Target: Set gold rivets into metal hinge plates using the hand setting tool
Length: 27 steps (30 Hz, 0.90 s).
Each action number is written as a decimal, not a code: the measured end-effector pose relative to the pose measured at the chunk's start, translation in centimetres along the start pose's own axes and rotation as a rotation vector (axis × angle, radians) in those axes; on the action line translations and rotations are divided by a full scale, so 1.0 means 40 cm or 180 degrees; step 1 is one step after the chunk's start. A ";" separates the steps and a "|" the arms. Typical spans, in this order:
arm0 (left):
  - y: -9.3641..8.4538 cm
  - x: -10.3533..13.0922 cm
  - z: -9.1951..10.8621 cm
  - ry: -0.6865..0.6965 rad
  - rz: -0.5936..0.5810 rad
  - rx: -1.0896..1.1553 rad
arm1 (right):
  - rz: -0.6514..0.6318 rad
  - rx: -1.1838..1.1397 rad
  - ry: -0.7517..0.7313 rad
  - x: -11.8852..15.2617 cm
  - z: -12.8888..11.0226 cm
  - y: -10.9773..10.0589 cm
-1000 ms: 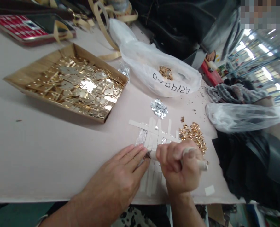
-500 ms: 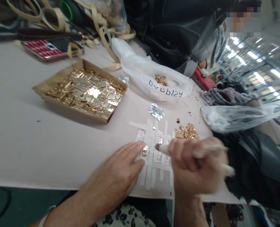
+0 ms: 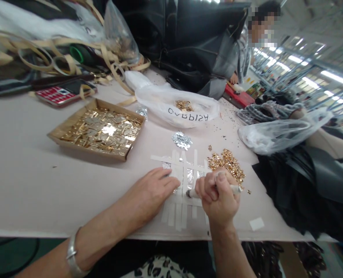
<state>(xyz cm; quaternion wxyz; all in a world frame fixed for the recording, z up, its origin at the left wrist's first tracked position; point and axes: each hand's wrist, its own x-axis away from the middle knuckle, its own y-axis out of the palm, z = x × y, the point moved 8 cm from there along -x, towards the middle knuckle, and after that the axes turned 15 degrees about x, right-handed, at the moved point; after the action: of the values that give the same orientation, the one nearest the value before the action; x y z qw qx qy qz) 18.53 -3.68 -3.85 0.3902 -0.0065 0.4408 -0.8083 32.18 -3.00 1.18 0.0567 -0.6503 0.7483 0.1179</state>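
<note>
My right hand is closed round a whitish stick-like tool. Its dark tip meets a grid of pale tape strips stuck to the tabletop; the tool's exact kind is unclear. My left hand lies flat with fingers stretched over the grid's left side, the thumb and fingertips resting on the strips. Shiny clear film shows between strips. Just beyond the grid is a pile of silver discs. Beyond my right hand spreads a pile of small gold metal pieces.
A cardboard tray of flat gold plates stands left. Behind are a marked white plastic bag, a red-buttoned phone and tan strip rolls. Black sheets and a clear bag lie right. A person stands at the back.
My right hand and tool have moved down the grid towards the near edge. My left fingers now cover the gold plate that showed beside them. The view has shifted, uncovering more of the gold pile.
</note>
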 end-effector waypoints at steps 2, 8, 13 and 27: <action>-0.002 -0.015 0.004 0.0045 -0.0080 -0.0103 | 0.0031 -0.0020 -0.0060 0.010 0.001 -0.013; 0.010 -0.007 0.045 0.0080 0.0171 -0.0398 | 0.0328 -0.0149 -0.0101 0.019 0.019 -0.036; 0.011 0.039 0.095 0.0192 0.0403 0.0177 | 0.0648 -0.0441 0.0028 0.004 0.058 -0.063; 0.027 0.075 0.060 0.0022 0.0417 -0.0268 | 0.1044 -0.1396 0.1029 -0.010 0.191 -0.100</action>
<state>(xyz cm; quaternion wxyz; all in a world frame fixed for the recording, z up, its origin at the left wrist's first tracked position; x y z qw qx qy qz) 17.96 -7.62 -4.16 0.4401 0.0088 0.4753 -0.7618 35.65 -1.20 -6.50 -0.2243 -0.5281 0.7992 0.1791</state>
